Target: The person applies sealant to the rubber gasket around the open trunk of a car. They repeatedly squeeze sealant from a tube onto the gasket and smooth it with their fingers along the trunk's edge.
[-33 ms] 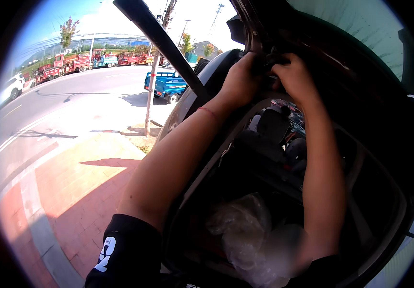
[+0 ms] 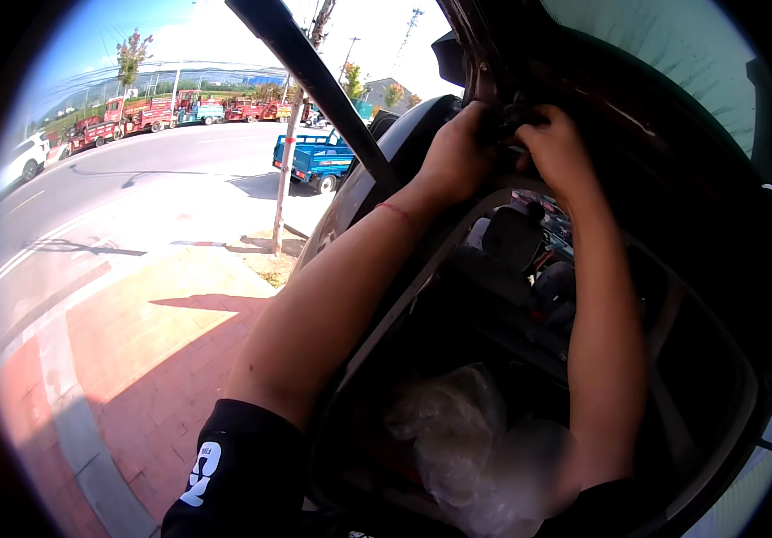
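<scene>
I have both hands raised, left hand [image 2: 457, 152] and right hand [image 2: 556, 148] curled tight around the dark fitting [image 2: 509, 133] between them at the hatch's upper edge.

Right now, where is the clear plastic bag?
In the head view the clear plastic bag lies low in the open car boot, bottom centre, between the person's two forearms and below the rear seat headrest.

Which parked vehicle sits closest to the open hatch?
The blue truck beside the pole; the red ones and the white car stand across the road.
</scene>
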`<state>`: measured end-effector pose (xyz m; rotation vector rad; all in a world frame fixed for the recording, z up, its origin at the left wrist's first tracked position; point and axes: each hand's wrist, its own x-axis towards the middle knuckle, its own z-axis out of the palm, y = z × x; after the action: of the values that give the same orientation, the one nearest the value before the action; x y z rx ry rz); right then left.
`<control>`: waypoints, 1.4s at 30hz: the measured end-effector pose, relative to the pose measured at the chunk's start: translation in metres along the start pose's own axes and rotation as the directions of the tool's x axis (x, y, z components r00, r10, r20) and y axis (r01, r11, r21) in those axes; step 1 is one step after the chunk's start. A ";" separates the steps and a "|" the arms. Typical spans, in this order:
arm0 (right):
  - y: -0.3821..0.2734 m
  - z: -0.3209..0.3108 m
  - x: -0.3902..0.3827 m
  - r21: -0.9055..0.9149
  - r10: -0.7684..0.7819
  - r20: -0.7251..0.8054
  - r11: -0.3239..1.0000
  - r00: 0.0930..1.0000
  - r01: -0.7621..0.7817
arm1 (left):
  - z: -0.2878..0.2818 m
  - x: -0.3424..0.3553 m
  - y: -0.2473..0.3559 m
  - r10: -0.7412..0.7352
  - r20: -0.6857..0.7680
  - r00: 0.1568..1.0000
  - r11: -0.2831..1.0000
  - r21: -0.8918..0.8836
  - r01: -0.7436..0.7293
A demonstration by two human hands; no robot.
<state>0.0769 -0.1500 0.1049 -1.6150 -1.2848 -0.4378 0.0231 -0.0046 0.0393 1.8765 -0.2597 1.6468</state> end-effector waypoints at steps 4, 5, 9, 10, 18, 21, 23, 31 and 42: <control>-0.009 -0.015 -0.003 0.011 0.095 0.018 0.995 0.995 -0.096 | 0.006 -0.003 0.006 0.140 -0.074 0.987 0.981 0.143 -0.129; -0.013 -0.010 -0.005 -0.004 0.087 0.013 0.996 0.996 -0.087 | 0.004 -0.002 0.006 0.138 -0.054 0.989 0.972 0.201 -0.125; -0.036 -0.002 -0.010 -0.111 0.066 0.069 0.992 0.995 -0.059 | 0.009 -0.013 0.012 0.192 -0.162 0.968 0.930 0.345 -0.127; -0.038 -0.002 -0.010 -0.135 0.068 0.099 0.989 0.993 -0.054 | 0.014 -0.024 0.014 0.227 -0.223 0.948 0.919 0.370 -0.133; -0.014 0.009 0.014 -0.044 0.103 0.065 0.994 0.993 -0.100 | -0.037 -0.252 0.061 0.250 0.280 0.927 0.933 0.187 -0.308; -0.019 0.004 -0.001 -0.170 0.115 -0.059 0.978 0.992 -0.124 | -0.063 -0.327 0.064 0.153 0.469 0.870 0.976 0.068 -0.209; -0.029 0.022 -0.017 -0.364 -0.082 -0.231 0.931 0.969 -0.008 | -0.091 -0.381 0.054 -0.033 0.526 0.850 0.986 0.158 -0.060; -0.031 0.084 -0.007 -0.933 -0.161 0.210 0.263 0.964 0.247 | -0.171 -0.483 0.022 -0.646 0.527 0.551 0.759 0.516 0.396; -0.016 0.083 0.001 -0.853 -0.336 0.139 0.438 0.932 0.285 | -0.180 -0.465 0.006 -0.532 0.569 0.627 0.846 0.390 0.364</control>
<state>0.0400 -0.0801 0.0756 -2.1341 -1.4121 -1.5784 -0.2236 -0.0231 -0.3942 2.4150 0.1457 0.6373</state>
